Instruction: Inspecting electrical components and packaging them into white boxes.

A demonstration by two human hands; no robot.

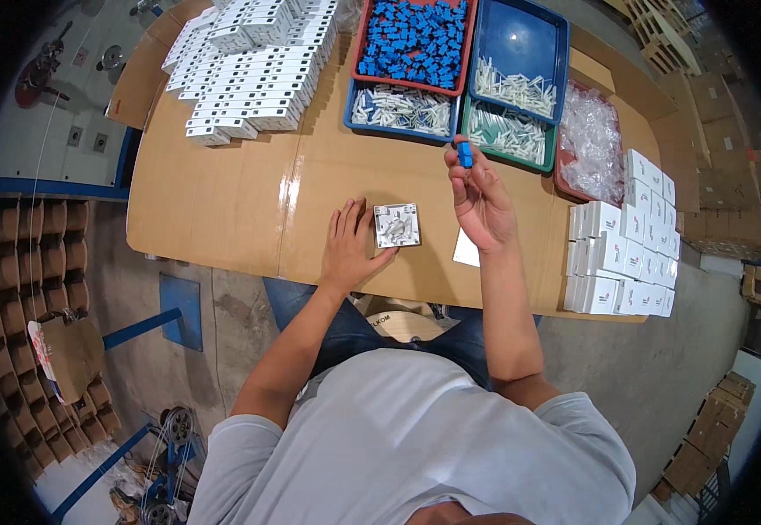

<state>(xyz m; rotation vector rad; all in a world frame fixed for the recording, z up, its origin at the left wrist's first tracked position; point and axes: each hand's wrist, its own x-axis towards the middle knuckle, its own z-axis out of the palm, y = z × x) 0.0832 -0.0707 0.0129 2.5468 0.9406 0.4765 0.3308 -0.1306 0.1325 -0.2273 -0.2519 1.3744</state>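
Note:
A small blue plastic piece (465,155) is pinched between the fingertips of my right hand (483,206), raised over the table with the palm partly facing me. My left hand (351,249) lies on the cardboard surface with its fingers stretched out. Its thumb and index finger rest against the near and left sides of a square white housing (397,226), whose open top shows pale parts inside, too small to make out. Partly behind my right wrist lies a flat white piece (466,248).
Several like blue pieces fill a red tray (413,86) at the back. Blue trays (520,39) and a green tray (545,163) hold small white parts. Clear plastic bags lie in a red bin (564,179). White boxes are stacked far left (253,74) and right (634,249).

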